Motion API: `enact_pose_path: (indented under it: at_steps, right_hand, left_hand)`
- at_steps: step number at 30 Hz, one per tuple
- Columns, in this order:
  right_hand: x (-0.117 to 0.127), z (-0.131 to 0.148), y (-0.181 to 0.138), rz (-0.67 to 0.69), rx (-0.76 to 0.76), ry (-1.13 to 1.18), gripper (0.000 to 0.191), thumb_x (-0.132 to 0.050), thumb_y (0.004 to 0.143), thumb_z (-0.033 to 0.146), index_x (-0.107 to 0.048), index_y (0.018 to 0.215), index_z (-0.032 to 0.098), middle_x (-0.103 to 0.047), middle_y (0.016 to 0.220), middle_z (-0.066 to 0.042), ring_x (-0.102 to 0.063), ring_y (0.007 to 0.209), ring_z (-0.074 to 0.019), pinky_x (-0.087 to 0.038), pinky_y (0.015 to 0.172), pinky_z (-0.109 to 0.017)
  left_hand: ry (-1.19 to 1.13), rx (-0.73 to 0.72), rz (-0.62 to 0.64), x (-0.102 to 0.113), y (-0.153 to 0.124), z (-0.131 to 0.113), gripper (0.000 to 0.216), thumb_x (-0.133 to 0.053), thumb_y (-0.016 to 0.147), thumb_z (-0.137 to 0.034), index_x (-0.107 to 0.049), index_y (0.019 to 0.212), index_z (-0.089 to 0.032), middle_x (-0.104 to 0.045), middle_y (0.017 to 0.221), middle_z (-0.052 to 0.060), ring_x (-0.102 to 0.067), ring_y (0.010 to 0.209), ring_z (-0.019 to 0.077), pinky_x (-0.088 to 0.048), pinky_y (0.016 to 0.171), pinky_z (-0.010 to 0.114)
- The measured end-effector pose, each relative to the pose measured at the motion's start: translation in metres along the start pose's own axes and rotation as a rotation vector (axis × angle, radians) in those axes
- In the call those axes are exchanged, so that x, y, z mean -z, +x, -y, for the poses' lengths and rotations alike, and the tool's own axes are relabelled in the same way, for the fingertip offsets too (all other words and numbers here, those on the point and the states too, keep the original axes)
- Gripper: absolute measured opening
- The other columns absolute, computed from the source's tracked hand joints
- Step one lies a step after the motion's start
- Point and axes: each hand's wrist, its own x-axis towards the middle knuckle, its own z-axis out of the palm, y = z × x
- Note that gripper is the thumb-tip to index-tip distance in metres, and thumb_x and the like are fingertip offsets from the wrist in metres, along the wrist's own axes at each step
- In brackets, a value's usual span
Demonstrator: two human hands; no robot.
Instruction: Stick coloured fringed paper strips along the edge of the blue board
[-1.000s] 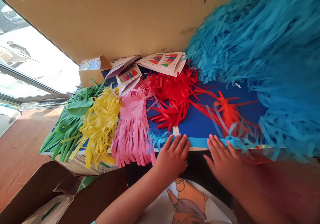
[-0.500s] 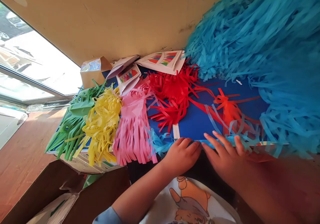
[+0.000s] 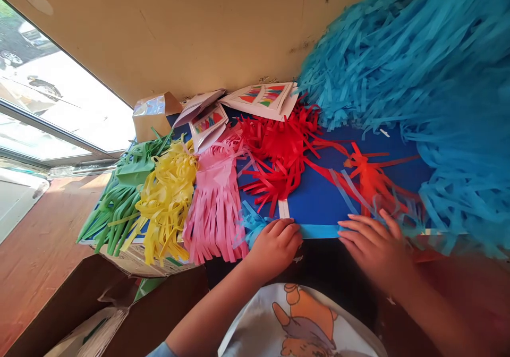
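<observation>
A folded strip of a blue paper tassel (image 3: 320,231) runs along the front edge of the blue table surface, its fringed ends sticking out past both hands. My left hand (image 3: 278,244) is closed over the strip's left part, fingers curled. On the right part, my right hand (image 3: 376,245) pinches the strip at the edge, its outer fingers stretched out and raised. Beyond the hands lie red fringed paper (image 3: 279,144) and an orange-red tassel (image 3: 364,173). Pink fringed paper (image 3: 217,197) hangs over the edge left of my left hand.
Yellow fringed paper (image 3: 167,192) and green fringed paper (image 3: 133,179) lie at left. A large heap of blue fringe (image 3: 418,65) fills the right. Printed packets (image 3: 258,99) and a brown paper bag (image 3: 153,118) stand by the wall. An open cardboard box (image 3: 167,304) is below left.
My hands have moved apart, the left one leftward and the right one rightward. More of the flat blue strip shows between them. The view has shifted slightly.
</observation>
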Motion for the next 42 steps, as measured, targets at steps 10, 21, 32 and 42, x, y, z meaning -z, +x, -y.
enact_pose_path:
  at_steps: [10, 21, 32, 42]
  right_hand:
    - [0.007, -0.005, 0.011, 0.074, -0.057, 0.031, 0.018, -0.054, 0.084, 0.027, -0.067, 0.072, 0.026, -0.068, 0.094, 0.002, -0.057, 0.096, -0.0210, -0.022, 0.102, -0.048]
    - [0.004, -0.005, 0.020, 0.234, -0.154, 0.105, 0.020, -0.047, 0.084, 0.025, -0.062, 0.071, 0.024, -0.062, 0.100, -0.001, -0.052, 0.094, -0.0201, -0.029, 0.091, -0.042]
    - [-0.002, -0.012, 0.016, 0.201, -0.226, -0.009, 0.018, -0.046, 0.080, 0.029, -0.059, 0.068, 0.025, -0.057, 0.103, -0.003, -0.050, 0.094, -0.0247, -0.030, 0.082, -0.044]
    - [0.001, -0.002, 0.031, 0.208, -0.291, -0.147, 0.022, -0.046, 0.075, 0.020, -0.060, 0.058, 0.022, -0.060, 0.095, -0.003, -0.052, 0.088, -0.0219, -0.030, 0.085, -0.042]
  left_hand:
    - [0.029, 0.075, -0.048, -0.002, 0.025, -0.019, 0.012, -0.051, 0.087, -0.027, -0.059, 0.081, -0.020, -0.062, 0.103, 0.001, -0.052, 0.093, 0.0188, -0.039, 0.088, 0.036]
    - [-0.076, 0.110, 0.154, 0.007, 0.033, -0.002, 0.019, -0.044, 0.091, -0.025, -0.060, 0.084, -0.019, -0.059, 0.103, 0.001, -0.050, 0.091, 0.0189, -0.040, 0.079, 0.035]
    - [-0.011, 0.165, 0.156, 0.008, 0.034, -0.002, 0.018, -0.048, 0.089, -0.027, -0.061, 0.081, -0.016, -0.057, 0.099, 0.005, -0.052, 0.093, 0.0210, -0.042, 0.078, 0.036]
    - [0.132, 0.170, 0.068, -0.001, 0.038, -0.008, 0.015, -0.052, 0.084, -0.021, -0.059, 0.072, -0.016, -0.055, 0.086, 0.007, -0.050, 0.088, 0.0247, -0.039, 0.072, 0.037]
